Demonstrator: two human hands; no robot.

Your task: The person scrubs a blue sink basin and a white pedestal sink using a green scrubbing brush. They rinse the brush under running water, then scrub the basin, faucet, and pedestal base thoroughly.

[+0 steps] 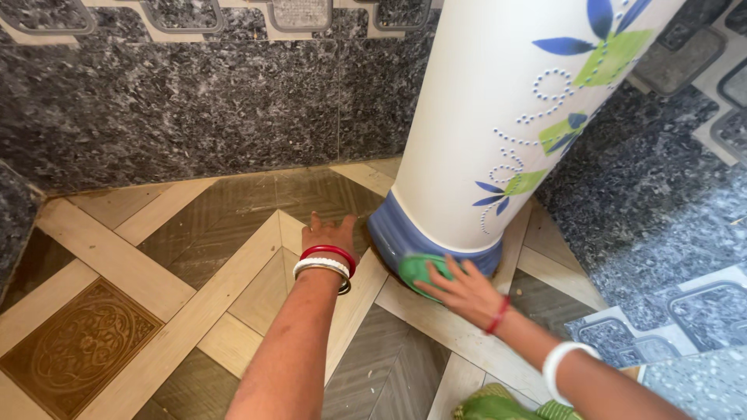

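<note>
Down at the blue base [389,233] of the big white floral pedestal [498,109], the right hand [463,289] pressed a green scrubber [420,269] against it, fingers spread, while the left hand [331,233] sat flat on the tiled floor [194,257] beside it, probably for balance.

A tiled floor [117,257] of brown and beige wood-look pieces carries a tall white pedestal [498,117] with a blue base, and the left hand [328,233] rests flat on it
</note>
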